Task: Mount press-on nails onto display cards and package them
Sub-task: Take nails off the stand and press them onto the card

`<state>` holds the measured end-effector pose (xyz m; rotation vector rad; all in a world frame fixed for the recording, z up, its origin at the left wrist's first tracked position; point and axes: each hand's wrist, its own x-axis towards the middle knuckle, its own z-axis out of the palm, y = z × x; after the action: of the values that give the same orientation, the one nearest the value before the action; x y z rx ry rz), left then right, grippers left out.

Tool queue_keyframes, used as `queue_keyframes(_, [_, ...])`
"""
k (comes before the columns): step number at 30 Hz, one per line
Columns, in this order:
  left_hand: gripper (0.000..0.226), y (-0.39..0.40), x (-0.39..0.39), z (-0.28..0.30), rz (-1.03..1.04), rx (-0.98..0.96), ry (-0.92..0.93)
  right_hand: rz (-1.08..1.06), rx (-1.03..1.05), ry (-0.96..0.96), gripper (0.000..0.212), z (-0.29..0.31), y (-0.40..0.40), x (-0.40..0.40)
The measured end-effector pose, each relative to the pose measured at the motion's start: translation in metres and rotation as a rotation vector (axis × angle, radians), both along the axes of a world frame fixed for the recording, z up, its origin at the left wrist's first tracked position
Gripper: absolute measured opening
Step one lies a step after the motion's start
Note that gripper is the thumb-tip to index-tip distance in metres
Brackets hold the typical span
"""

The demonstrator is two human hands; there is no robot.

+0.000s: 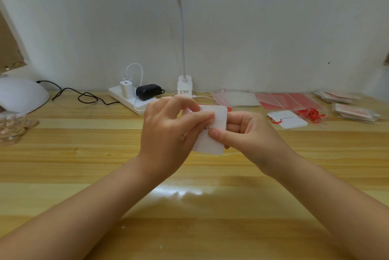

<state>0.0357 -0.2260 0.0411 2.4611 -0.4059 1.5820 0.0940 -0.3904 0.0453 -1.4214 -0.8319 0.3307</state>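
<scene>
— So, where is the display card (212, 131)?

— Held up above the wooden table (84, 165), near the middle of the view, between both hands. It is white with rounded corners and stands roughly upright, tilted a little.

— How does the right hand (248, 133) hold it?

— It pinches the card's right edge: the thumb lies across the front face, the other fingers curl round behind.

— And the left hand (168, 131)?

— Its fingers are bent over the card's upper left part, with the fingertips (210, 117) pressed on the front face near the top. Whether a nail sits under them I cannot tell; the fingers hide that spot.

— What lies on the right of the table?

— A second white card with a red loop (287, 119) lies flat, just beside a clear bag of red ties (312, 115). Behind them lie red sheets (288, 101) and clear sleeves (237, 98), and at the far right, stacks of packaged cards (353, 110).

— And on the left?

— A white domed nail lamp (21, 95) at the edge, with small clear stands (12, 129) in front of it. A white power strip (130, 99) holds a white charger and a black adapter (148, 91). A clip-on desk lamp (184, 85) stands at the back, its lit bar overhead.
</scene>
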Motion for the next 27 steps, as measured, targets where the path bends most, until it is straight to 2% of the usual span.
queue_keyframes(17, [0.017,0.000,0.003,0.001,-0.082,-0.078,0.051,-0.063,-0.048,-0.016,0.021,-0.001,-0.002,0.003])
queue_keyframes(23, [0.034,-0.002,0.004,-0.008,-0.146,-0.294,0.157,-0.151,-0.068,0.027,0.022,-0.006,-0.004,0.011])
queue_keyframes(27, [0.026,-0.001,0.006,-0.013,-0.052,-0.205,0.139,-0.162,-0.113,0.014,0.020,-0.009,-0.004,0.012])
